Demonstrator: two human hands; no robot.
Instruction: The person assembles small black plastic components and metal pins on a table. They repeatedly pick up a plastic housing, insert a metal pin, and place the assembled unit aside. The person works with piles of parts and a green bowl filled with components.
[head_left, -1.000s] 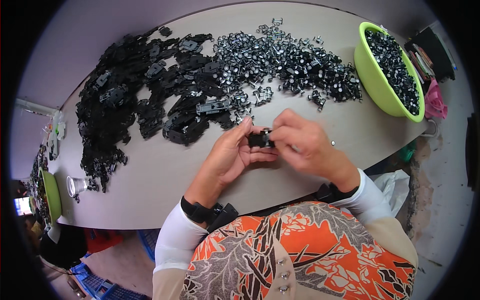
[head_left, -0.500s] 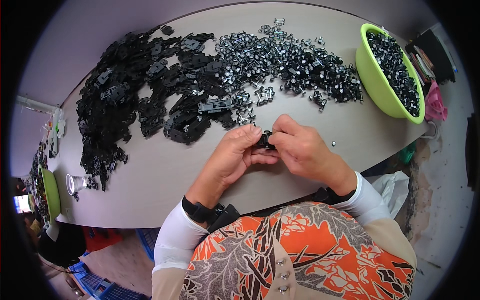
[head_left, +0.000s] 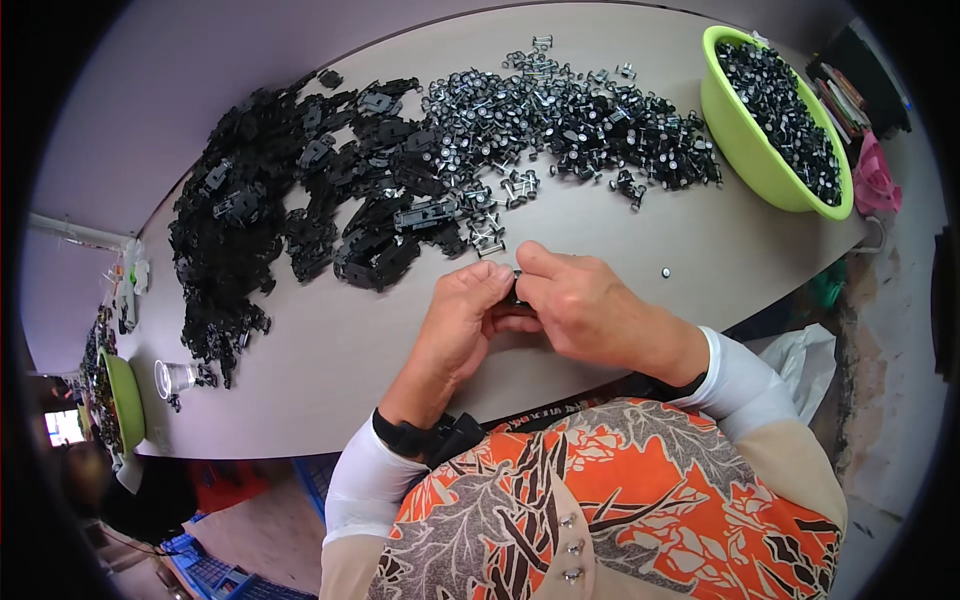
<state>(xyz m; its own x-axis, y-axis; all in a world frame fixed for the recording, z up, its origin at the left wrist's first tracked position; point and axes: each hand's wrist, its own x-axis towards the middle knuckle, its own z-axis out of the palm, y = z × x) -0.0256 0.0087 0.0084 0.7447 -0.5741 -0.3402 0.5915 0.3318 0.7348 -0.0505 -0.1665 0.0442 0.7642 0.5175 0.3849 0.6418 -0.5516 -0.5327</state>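
Note:
Close to the table's near edge, my left hand [head_left: 460,318] grips a small black toy car chassis [head_left: 515,291] between thumb and fingers. My right hand [head_left: 592,308] is closed on the chassis from the other side, its thumb and fingertips pressed against it. Most of the piece is hidden by my fingers. Just beyond lie black plastic chassis [head_left: 240,205] in a wide heap on the left. Wheel-and-axle sets [head_left: 570,120], black wheels on metal rods, are piled beside it. A single loose wheel [head_left: 666,272] lies to the right of my right hand.
A lime-green basin [head_left: 765,165] full of wheel sets stands at the far right. A clear plastic cup [head_left: 174,378] lies on its side at the left, small black parts next to it. Another green basin [head_left: 124,405] is at the left edge. A white bag [head_left: 803,365] hangs at the right.
My right hand has closed in toward my left, covering more of the chassis. The view has shifted slightly; the piles look the same.

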